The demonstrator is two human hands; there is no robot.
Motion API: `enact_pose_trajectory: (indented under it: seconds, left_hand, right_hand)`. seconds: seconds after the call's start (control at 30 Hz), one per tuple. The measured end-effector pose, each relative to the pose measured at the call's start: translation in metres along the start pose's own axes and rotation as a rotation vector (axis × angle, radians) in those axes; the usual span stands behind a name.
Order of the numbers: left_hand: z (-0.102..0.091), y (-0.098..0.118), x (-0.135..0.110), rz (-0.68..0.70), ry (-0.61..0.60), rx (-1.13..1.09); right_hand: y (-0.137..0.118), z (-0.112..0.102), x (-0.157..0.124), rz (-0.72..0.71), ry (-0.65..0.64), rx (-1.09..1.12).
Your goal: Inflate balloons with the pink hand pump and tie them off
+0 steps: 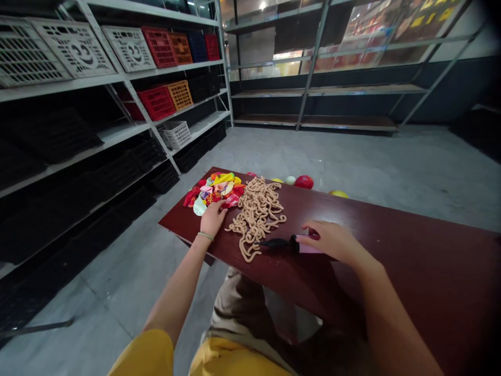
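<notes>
My left hand (212, 218), with a pale band at the wrist, reaches to the near edge of a pile of limp, colourful balloons (222, 180). Its thumb and fingers are apart, the fingertips against a red printed one. My right hand (332, 240) is closed around the pink-purple body of a hand balloon pump (309, 246). The pump lies low over the table, its black tapered nozzle pointing left. That tip meets the near end of a tangled heap of tan, cord-like strands (258, 206), whose material I cannot make out.
The dark red-brown table (391, 240) runs off to the right. Round balloons, among them a red one (304, 181), lie beyond its far edge on the grey floor (266, 151). Shelves with plastic crates (156, 102) stand at left; a rack (270, 94) stands behind.
</notes>
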State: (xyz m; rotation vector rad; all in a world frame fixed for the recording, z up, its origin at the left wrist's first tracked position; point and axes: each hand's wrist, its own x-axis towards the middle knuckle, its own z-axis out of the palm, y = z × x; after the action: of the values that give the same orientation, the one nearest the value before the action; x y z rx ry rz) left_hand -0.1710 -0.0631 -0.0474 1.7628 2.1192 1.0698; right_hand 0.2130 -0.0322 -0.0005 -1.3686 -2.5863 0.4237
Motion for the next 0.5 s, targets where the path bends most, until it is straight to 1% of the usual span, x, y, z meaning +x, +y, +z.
enact_pose_trajectory:
  seconds: [0.13, 0.27, 0.33, 0.4, 0.47, 0.5]
  left_hand:
    - [0.005, 0.000, 0.003, -0.001, 0.024, 0.021]
    - [0.007, 0.008, -0.001, -0.060, 0.083, -0.090]
    - [0.010, 0.016, -0.001, -0.115, 0.086, -0.200]
    - [0.013, 0.028, 0.001, -0.181, 0.068, -0.367]
    - [0.017, 0.041, 0.005, -0.231, 0.030, -0.586]
    - [0.019, 0.048, 0.007, -0.243, 0.007, -0.701]
  right_hand:
    - [0.014, -0.005, -0.005, 0.021, -0.128, 0.130]
    - [0.011, -0.012, -0.010, -0.022, -0.212, 0.163]
    - [0.005, -0.015, -0.010, -0.060, -0.243, 0.174]
    - [0.001, -0.017, -0.009, -0.071, -0.259, 0.202]
    - [-0.002, -0.018, -0.007, -0.034, -0.228, 0.234]
    - [-0.002, -0.018, -0.006, -0.005, -0.190, 0.250]
